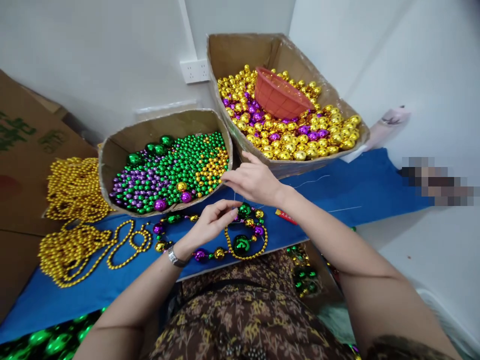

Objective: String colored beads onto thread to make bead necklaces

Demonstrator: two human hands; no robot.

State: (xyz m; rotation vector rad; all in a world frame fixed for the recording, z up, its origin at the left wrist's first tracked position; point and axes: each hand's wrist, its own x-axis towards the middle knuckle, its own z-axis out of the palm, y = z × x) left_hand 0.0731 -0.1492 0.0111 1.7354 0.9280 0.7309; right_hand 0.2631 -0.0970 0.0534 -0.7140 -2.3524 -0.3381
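Note:
My left hand (212, 220) is pinched shut over a bead necklace (210, 252) of green, purple and gold balls lying on the blue board (337, 190). A watch sits on that wrist. My right hand (253, 179) is just above it, fingers drawn together at the rim of the small cardboard box (108, 160), apparently on a thin thread that runs between both hands. A small loop of gold beads (247, 245) with a green ball inside lies under the hands.
The small box holds green, purple and gold beads. A larger cardboard box (225, 55) behind it holds gold and purple balls and an orange basket (279, 95). Gold bead strands (75, 220) are piled at the left. More green balls (48, 342) lie at bottom left.

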